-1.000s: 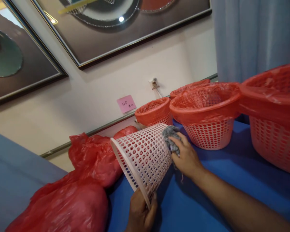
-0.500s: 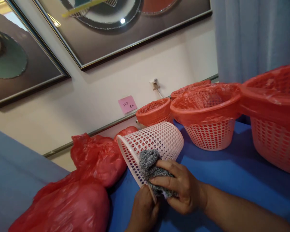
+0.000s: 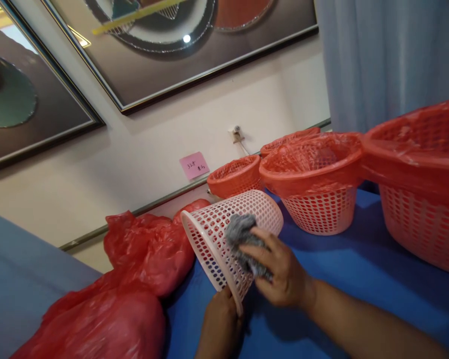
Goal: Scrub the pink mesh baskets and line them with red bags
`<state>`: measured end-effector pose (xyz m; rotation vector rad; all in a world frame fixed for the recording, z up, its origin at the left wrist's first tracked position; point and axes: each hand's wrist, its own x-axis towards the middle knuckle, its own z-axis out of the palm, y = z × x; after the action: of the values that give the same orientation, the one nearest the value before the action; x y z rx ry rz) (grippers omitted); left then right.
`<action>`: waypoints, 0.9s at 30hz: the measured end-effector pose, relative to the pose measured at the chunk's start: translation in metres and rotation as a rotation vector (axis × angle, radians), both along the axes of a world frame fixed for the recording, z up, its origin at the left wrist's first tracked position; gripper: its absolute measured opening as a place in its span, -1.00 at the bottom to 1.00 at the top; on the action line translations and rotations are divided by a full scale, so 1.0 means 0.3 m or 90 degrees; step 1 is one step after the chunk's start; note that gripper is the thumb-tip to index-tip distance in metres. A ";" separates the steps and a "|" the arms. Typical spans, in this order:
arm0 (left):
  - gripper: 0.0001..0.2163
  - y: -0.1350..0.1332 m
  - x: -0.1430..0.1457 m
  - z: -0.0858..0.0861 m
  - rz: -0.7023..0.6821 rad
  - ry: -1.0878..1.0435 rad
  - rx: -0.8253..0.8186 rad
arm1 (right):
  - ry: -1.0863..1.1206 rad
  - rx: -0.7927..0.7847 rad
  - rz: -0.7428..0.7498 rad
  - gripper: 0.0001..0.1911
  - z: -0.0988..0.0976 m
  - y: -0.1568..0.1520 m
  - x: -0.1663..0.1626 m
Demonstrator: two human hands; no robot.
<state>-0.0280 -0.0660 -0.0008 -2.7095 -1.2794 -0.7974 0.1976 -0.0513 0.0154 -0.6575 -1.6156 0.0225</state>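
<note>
A pale pink perforated plastic basket lies on its side on the blue tabletop, mouth facing left. My left hand grips its rim from below, fingers closed. My right hand is closed round a grey cloth and presses it against the basket's outer wall, near the middle.
Red plastic bags are heaped at the left. Several mesh baskets lined with red bags stand along the back and right. A pink note is stuck on the wall, under framed pictures. A grey curtain hangs at the right.
The cloth went from the basket's closed end down to its rim, then back up to mid-wall. The basket stays on its side in my left hand.
</note>
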 end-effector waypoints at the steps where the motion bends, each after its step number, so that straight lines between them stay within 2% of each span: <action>1: -0.82 -0.001 -0.003 0.002 0.001 0.003 -0.015 | -0.028 0.030 0.050 -0.27 0.004 -0.023 -0.017; 4: -0.78 -0.015 -0.015 0.014 0.017 -0.083 -0.020 | -0.084 0.045 0.138 -0.27 0.010 -0.057 -0.046; 7: -0.69 -0.038 -0.029 0.030 0.022 -0.198 0.008 | -0.111 0.021 0.174 -0.29 0.016 -0.055 -0.042; 9: -0.71 -0.051 -0.034 0.040 0.023 -0.239 0.029 | -0.116 0.013 0.187 -0.30 0.022 -0.051 -0.033; 16: -0.77 -0.067 -0.031 0.045 0.060 -0.218 0.096 | -0.132 0.017 0.186 -0.30 0.019 -0.058 -0.037; 18: -0.83 -0.069 -0.034 0.042 0.066 -0.208 0.111 | -0.108 0.003 0.126 -0.31 0.002 -0.038 -0.037; 20: -0.85 -0.073 -0.037 0.038 0.058 -0.220 0.120 | -0.045 -0.037 0.014 -0.32 -0.020 0.001 -0.023; 24: -0.89 -0.091 -0.041 0.036 0.036 -0.220 0.103 | 0.123 -0.195 -0.213 -0.40 -0.060 0.115 0.040; 27: -0.89 -0.106 -0.042 0.037 0.036 -0.200 0.085 | 0.198 -0.279 -0.283 -0.43 -0.082 0.182 0.078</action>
<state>-0.0407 -0.0978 0.0104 -2.5041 -1.2929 -1.2908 0.2209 0.0034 -0.0093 -1.2756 -1.1425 0.1480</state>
